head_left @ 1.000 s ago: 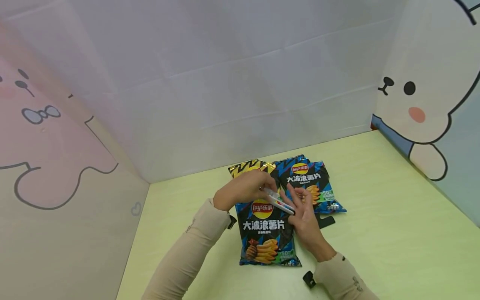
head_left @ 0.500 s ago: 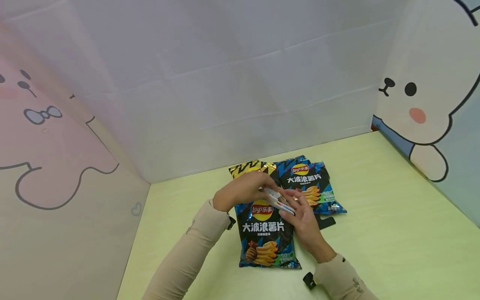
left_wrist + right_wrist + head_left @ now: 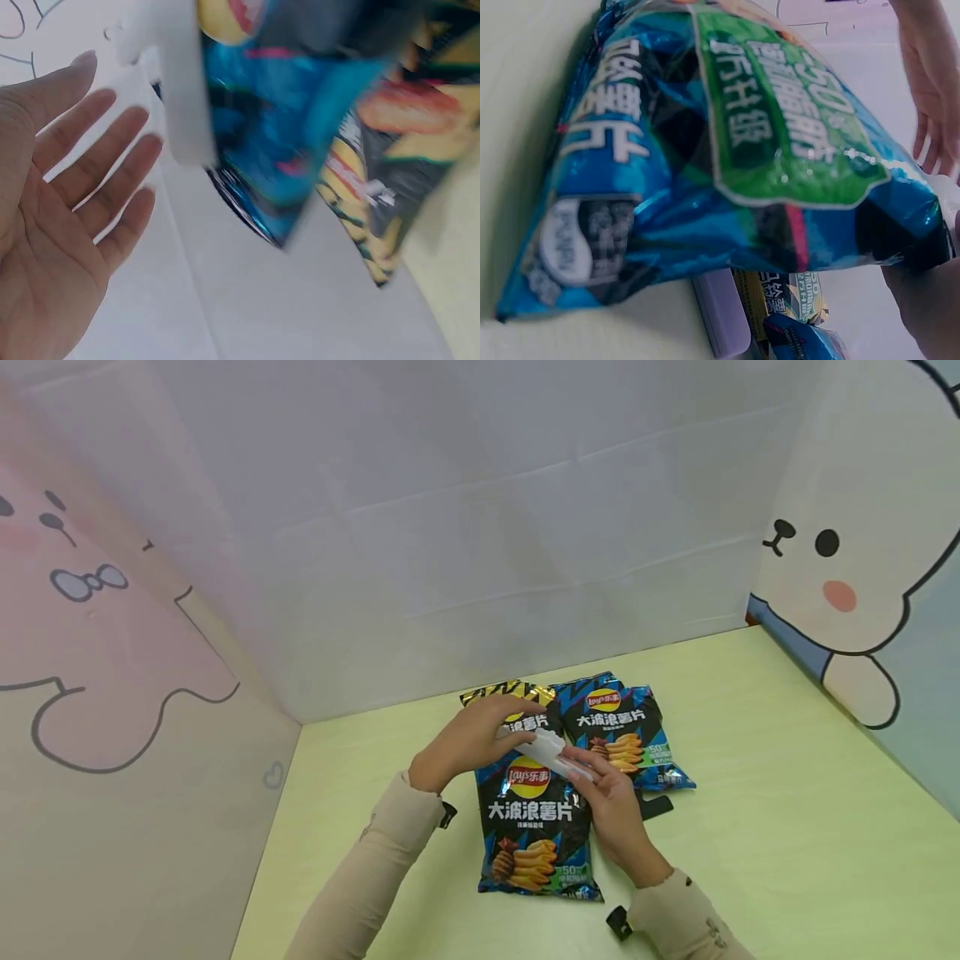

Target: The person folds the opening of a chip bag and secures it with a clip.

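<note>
A blue-and-black Lay's chip bag [image 3: 532, 827] lies in front of the person, its lower part large in the right wrist view. Across its top end lies a white bar-shaped clip [image 3: 555, 755], also seen along the bag's edge in the left wrist view. The right hand [image 3: 617, 802] pinches the clip's near right end between thumb and fingers. The left hand [image 3: 474, 739] is at the clip's other end. In the left wrist view its fingers [image 3: 97, 165] are spread and apart from the clip, with nothing held.
Behind lie a yellow-topped chip bag [image 3: 517, 693] and another blue Lay's bag [image 3: 615, 727]. A dark flat piece [image 3: 657, 807] is right of the right hand. A lavender bar [image 3: 721, 315] shows beneath the front bag in the right wrist view. Printed walls stand around the table [image 3: 787, 827].
The clip has turned from its labelled face to a plain white one. The left hand has shifted slightly left and opened away from it; the right fingers have closed onto its end.
</note>
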A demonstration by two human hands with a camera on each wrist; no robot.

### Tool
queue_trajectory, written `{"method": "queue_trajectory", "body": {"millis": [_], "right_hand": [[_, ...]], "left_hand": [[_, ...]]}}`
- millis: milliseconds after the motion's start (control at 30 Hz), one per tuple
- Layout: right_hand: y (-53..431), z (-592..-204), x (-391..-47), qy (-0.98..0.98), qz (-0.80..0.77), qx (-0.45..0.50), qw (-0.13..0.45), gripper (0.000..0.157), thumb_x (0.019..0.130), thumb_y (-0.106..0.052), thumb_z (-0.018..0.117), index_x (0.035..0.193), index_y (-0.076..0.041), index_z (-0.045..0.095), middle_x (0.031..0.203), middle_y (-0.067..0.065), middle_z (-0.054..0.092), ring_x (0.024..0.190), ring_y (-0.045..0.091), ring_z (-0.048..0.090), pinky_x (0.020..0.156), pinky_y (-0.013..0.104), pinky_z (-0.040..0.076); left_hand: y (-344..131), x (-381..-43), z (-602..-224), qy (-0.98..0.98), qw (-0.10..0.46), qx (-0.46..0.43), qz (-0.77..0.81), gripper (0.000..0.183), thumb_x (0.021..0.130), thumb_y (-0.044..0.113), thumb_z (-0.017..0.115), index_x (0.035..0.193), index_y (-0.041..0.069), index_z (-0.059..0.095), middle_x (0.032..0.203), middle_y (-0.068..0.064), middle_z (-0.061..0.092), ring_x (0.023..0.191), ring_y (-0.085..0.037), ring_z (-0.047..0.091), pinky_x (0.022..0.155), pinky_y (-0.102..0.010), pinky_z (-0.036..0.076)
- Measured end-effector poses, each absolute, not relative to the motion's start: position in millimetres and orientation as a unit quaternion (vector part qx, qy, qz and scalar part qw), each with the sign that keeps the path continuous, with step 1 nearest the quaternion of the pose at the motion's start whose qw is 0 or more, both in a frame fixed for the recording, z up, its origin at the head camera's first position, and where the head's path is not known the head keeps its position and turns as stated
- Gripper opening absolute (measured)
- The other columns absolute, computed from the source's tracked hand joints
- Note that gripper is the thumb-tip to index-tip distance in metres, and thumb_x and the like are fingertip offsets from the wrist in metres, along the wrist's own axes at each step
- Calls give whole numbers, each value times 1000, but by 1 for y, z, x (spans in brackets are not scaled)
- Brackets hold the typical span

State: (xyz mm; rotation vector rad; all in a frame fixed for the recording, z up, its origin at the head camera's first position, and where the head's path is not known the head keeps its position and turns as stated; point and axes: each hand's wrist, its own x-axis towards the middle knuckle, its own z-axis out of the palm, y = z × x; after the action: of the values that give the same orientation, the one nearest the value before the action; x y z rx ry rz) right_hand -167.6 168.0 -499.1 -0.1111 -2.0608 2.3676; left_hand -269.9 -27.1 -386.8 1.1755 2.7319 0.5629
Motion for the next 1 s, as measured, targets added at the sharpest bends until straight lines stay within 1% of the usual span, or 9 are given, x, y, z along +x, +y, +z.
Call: {"method": "queue_trajectory", "body": {"millis": [67,200,300,367,433,533,767,933,1000], "right_hand": [[168,-498,-168,-659,751,-47,-2,38,105,-8,51,143,-6,54,150,11,52,124,7,57,98,11,48],[166,-497,-168,-667,742,-71,-11,38,106,-13,50,144,-10,55,152,6,50,133,21,50,100,12,46],[166,-498,-167,-668,739,-83,-15,39,106,-18,51,144,-13,56,153,3,50,138,25,48,108,22,47],[165,-498,-167,-666,740,-87,-16,38,106,-21,51,144,-14,57,154,2,50,140,27,48,112,31,45],[164,-499,-166,-666,741,-89,-16,39,107,-23,51,144,-14,57,153,1,50,141,27,48,114,38,43],[163,-498,-165,-667,740,-90,-14,39,107,-27,50,143,-14,57,154,2,50,140,28,49,114,43,43],[161,-497,-164,-671,736,-90,-8,41,107,-31,49,143,-14,57,153,4,50,135,27,52,111,38,47],[161,-499,-163,-666,741,-88,-7,40,106,-33,51,142,-16,59,151,-1,52,135,26,51,113,41,45],[160,-499,-163,-665,742,-88,-6,40,106,-33,51,142,-17,59,151,-1,51,134,26,51,112,39,46]], "left_hand": [[-37,-270,-392,905,37,375,199,46,99,35,64,142,21,58,143,0,61,132,-22,57,113,-46,46],[-57,-266,-404,914,25,335,226,56,99,39,64,150,22,48,152,-2,52,142,-27,48,117,-53,40],[-71,-261,-414,924,32,286,250,67,98,42,64,157,25,36,159,-4,43,146,-29,42,119,-56,36],[-78,-257,-420,929,42,248,273,73,98,44,64,159,27,28,161,-5,39,145,-30,44,117,-57,38],[-85,-252,-427,928,54,214,299,78,97,46,64,161,28,23,160,-6,41,141,-30,49,113,-57,42],[-93,-243,-439,925,76,175,328,83,96,51,64,162,29,19,156,-6,47,136,-30,53,108,-58,46],[-106,-215,-468,913,128,132,365,89,91,63,63,160,24,23,153,-7,51,134,-32,55,107,-60,47],[-112,-199,-488,896,169,122,392,81,92,63,61,155,23,31,148,-9,55,128,-30,58,104,-59,49],[-112,-194,-494,889,181,123,402,76,92,62,61,153,24,34,145,-9,57,124,-29,60,102,-57,51]]}}
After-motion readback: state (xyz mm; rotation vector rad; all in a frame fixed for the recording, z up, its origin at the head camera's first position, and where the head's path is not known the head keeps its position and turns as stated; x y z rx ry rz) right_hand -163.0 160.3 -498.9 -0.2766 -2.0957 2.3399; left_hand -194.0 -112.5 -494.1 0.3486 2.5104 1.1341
